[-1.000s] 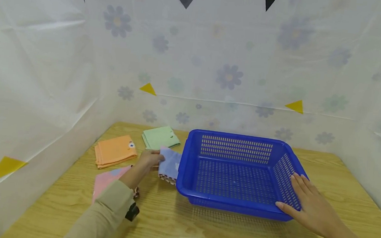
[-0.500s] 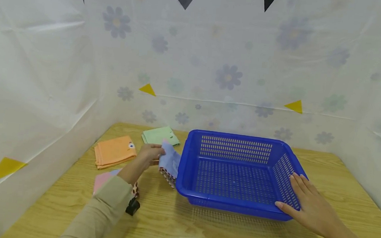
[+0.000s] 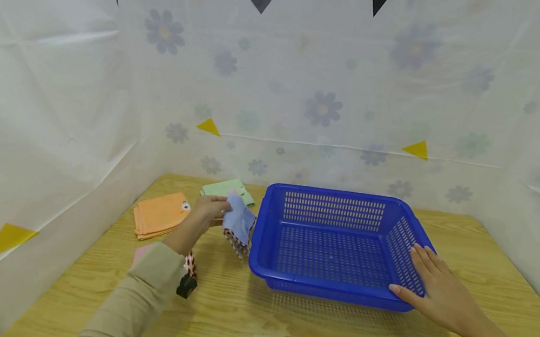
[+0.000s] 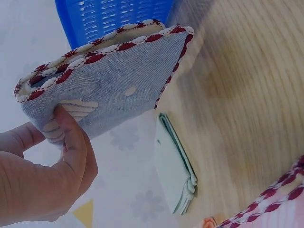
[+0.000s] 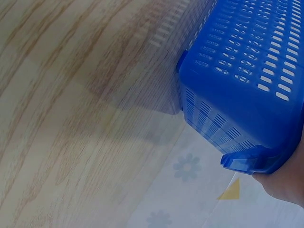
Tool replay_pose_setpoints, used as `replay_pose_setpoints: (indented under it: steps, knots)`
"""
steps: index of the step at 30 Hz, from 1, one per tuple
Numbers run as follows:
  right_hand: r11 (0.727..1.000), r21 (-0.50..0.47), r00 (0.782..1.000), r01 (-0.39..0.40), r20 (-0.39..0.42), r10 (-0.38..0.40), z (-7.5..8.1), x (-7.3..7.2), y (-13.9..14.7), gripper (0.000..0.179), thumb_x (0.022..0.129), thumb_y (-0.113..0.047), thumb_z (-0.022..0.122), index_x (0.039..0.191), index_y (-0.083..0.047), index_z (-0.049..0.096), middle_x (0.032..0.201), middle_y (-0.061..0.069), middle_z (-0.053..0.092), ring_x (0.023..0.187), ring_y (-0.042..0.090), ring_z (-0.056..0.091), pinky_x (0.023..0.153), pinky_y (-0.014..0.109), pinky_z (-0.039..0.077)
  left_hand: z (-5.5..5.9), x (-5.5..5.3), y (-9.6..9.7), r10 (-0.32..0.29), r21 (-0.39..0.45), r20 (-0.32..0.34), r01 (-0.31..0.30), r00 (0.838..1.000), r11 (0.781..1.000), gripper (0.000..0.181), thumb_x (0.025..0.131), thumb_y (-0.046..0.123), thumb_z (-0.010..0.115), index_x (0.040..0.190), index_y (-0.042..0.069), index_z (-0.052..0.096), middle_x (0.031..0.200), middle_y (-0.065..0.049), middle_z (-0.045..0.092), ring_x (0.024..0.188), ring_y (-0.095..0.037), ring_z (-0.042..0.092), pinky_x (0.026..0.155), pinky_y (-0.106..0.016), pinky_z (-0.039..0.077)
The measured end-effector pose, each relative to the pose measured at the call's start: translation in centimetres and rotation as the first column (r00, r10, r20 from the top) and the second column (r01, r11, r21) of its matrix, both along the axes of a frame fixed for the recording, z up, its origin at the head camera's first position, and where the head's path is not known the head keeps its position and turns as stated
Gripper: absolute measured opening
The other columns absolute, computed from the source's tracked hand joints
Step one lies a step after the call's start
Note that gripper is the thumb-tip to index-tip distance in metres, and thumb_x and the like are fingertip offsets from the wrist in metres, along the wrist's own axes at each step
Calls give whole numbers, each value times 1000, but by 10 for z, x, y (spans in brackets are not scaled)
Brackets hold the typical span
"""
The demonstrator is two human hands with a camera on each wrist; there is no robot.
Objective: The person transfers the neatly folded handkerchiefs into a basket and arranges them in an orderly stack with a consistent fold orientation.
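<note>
My left hand [image 3: 204, 211] pinches a folded blue towel [image 3: 238, 217] by its edge, thumb on one side and fingers on the other. The towel hangs tilted beside the left wall of a blue plastic basket [image 3: 336, 289]. In the left wrist view, the towel [image 4: 118, 80] shows a dark red and white stitched border and a pale striped pattern, partly under a fingertip. My right hand [image 3: 443, 291] rests on the basket's right rim with fingers extended, thumb at the front corner. From the right wrist, only part of that hand [image 5: 285, 180] shows behind the basket wall [image 5: 247, 104].
An orange folded towel [image 3: 160, 215] and a green one [image 3: 224, 187] lie on the wooden table [image 3: 255, 319] at the left. A pink towel [image 3: 142, 253] is mostly hidden under my left forearm. White patterned sheeting [image 3: 329, 60] encloses the table's back and sides.
My left hand has raised the blue towel from beside the basket and drawn it slightly left, so it now hangs at a steeper tilt. My right hand stays on the rim.
</note>
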State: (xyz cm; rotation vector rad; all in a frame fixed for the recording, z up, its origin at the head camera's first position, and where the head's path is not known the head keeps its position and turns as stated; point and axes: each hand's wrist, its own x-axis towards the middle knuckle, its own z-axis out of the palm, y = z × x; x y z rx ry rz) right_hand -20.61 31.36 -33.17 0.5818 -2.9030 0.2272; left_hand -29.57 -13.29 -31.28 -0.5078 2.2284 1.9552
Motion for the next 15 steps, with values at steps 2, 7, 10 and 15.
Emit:
replay_pose_setpoints:
  steps: [2, 7, 10, 15]
  knots:
    - [1000, -1, 1000, -1, 2, 1, 0, 0, 0, 87, 85, -49, 52, 139, 10, 17, 145, 31, 14, 136, 43, 2, 110, 29, -21, 4, 0, -1, 1, -4, -3, -1, 1000, 1000, 48, 87, 8, 52, 134, 5, 42, 131, -15, 48, 94, -18, 56, 88, -33, 50]
    - [1000, -7, 1000, 1, 3, -1, 0, 0, 0, 88, 85, -48, 52, 139, 11, 17, 145, 32, 14, 136, 43, 2, 113, 39, -14, 12, 0, -2, -3, -4, -15, 3, 1000, 1000, 49, 86, 9, 53, 134, 7, 42, 131, -13, 47, 87, -15, 53, 80, -28, 51]
    - [1000, -8, 1000, 5, 2, -5, -1, -1, 0, 89, 85, -49, 52, 139, 11, 17, 144, 32, 15, 136, 43, 3, 113, 47, -7, 16, -1, -3, -12, 1, -17, 12, 1000, 1000, 50, 87, 8, 52, 136, 7, 40, 133, -13, 46, 94, -17, 53, 80, -28, 50]
    - [1000, -14, 1000, 6, 7, -6, -1, -1, 0, 89, 85, -49, 53, 139, 11, 16, 145, 32, 14, 136, 44, 3, 113, 46, -9, 23, -4, -5, -22, 3, 0, 22, 1000, 1000, 51, 88, 9, 51, 137, 8, 38, 135, -13, 44, 111, -24, 50, 88, -31, 48]
